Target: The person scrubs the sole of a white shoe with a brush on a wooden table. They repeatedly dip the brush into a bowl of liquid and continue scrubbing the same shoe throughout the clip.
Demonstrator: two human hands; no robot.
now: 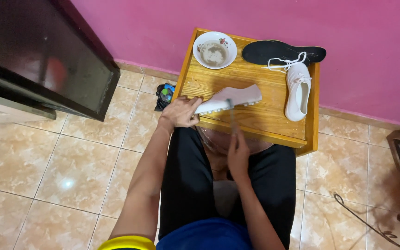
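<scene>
Resting on a wooden table [265,121] against a pink wall [348,28], white shoes [230,98].

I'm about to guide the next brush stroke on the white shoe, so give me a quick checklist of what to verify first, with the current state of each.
1. Shoe steadied: the left hand grips one end of the white shoe, which lies on its side on the wooden table. Ok.
2. Tool in hand: the right hand holds a thin brush-like tool whose tip meets the shoe. Ok; its bristles are blurred.
3. Bowl within reach at the table's far corner: ok. It holds murky liquid.
4. Second white shoe and black insoles lie apart from the work: ok.
5. Basin under the table edge: mostly hidden, cannot tell.
</scene>
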